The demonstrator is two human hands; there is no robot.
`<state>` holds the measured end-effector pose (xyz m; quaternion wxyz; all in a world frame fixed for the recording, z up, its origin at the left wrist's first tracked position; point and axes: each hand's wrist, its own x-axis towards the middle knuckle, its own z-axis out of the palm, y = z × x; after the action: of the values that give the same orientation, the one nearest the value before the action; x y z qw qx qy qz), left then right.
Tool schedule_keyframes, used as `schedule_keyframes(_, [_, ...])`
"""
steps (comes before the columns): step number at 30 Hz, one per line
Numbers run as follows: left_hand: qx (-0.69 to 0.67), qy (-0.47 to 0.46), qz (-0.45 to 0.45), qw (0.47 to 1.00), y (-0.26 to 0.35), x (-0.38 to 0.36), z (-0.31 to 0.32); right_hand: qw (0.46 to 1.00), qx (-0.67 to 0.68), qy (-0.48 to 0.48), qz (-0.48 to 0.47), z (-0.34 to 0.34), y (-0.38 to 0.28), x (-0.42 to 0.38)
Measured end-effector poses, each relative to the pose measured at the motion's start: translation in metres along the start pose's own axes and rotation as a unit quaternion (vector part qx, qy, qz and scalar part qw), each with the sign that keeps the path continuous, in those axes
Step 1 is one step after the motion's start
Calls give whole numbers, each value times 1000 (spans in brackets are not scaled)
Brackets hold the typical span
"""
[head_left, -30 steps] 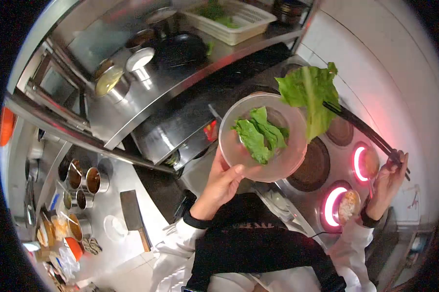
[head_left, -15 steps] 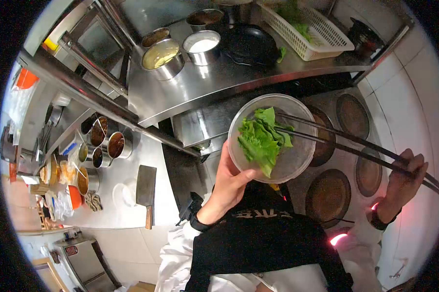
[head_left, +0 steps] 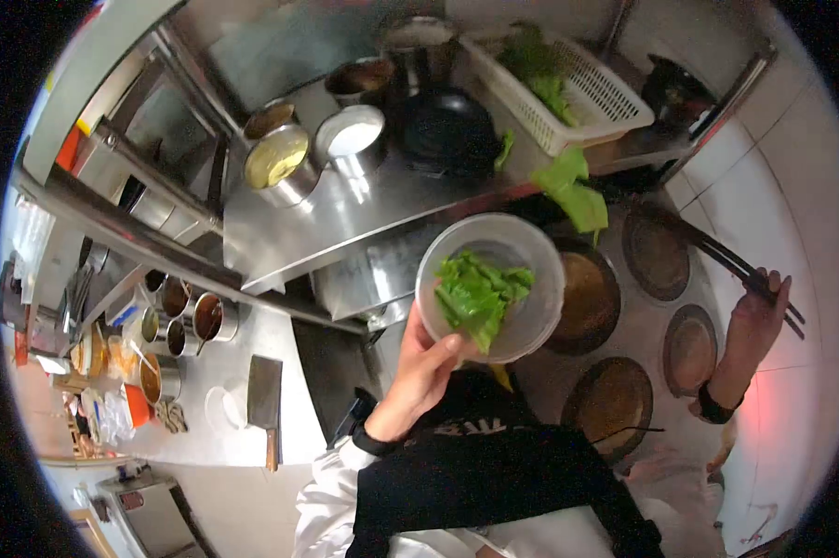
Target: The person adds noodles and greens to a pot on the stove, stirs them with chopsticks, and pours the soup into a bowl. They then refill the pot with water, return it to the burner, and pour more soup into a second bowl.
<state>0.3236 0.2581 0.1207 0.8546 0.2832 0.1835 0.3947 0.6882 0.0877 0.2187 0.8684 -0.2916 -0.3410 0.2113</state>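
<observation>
My left hand [head_left: 426, 372] grips a clear plastic bowl [head_left: 531, 316] by its near rim, thumb over the edge. Green lettuce leaves [head_left: 480, 298] lie inside it. Out to the right, my right hand [head_left: 759, 316] is closed around a pair of long dark chopsticks [head_left: 717, 249], which point up and left. Close to their far ends, a single lettuce leaf [head_left: 576, 193] hangs above and right of the bowl, overlapping the shelf edge in this view.
A steel shelf [head_left: 317, 228] holds several metal pots, a black pan [head_left: 447, 130] and a white basket [head_left: 554, 139] of greens. Round dark burner plates [head_left: 610, 409] lie below. On the left counter rest a cleaver [head_left: 264, 395] and sauce pots [head_left: 215, 318].
The chopsticks have left the bowl and swung up and right. One lettuce leaf now hangs outside it near their tips. The bowl appears slightly lower and further left.
</observation>
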Motion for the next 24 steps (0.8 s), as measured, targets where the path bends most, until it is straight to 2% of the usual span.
schedule_keyframes(2, [-8, 35, -32, 999, 0, 0, -5, 1000, 5, 26, -10, -28, 1, 19])
schedule_keyframes(4, [-7, 32, -27, 999, -2, -2, -14, 992, -39, 79, -87, -28, 8, 45])
schedule_keyframes(5, [-5, 48, -26, 998, -2, -4, -18, 994, 40, 62, -75, -18, 13, 56])
schedule_keyframes(6, [-4, 40, -25, 999, -2, -6, -19, 994, 41, 59, -82, -15, 20, 68])
schedule_keyframes(8, [-13, 70, -18, 997, 1, -12, -20, 993, -13, 1, -116, -18, 44, 90])
schedule_keyframes(11, [-12, 60, -13, 998, 4, -20, -25, 988, -75, 63, -116, 9, 91, 110])
schedule_keyframes(13, [-11, 63, -19, 998, 6, -28, -30, 985, -105, 74, -113, 22, 118, 112])
schedule_keyframes(16, [0, 63, -10, 998, 7, -39, -38, 964, -241, 78, -75, 28, 134, 110])
schedule_keyframes(18, [1, 65, -12, 998, 8, -46, -39, 977, -198, 58, -48, 37, 129, 106])
schedule_keyframes(20, [1, 64, -14, 998, 9, -53, -42, 964, -246, 49, -90, 59, 107, 86])
schedule_keyframes(22, [-1, 67, -15, 998, 8, -61, -49, 943, -319, 29, -92, 74, 85, 60])
schedule_keyframes(24, [1, 66, -25, 998, 5, -65, -56, 942, -328, 44, -60, 95, 91, 28])
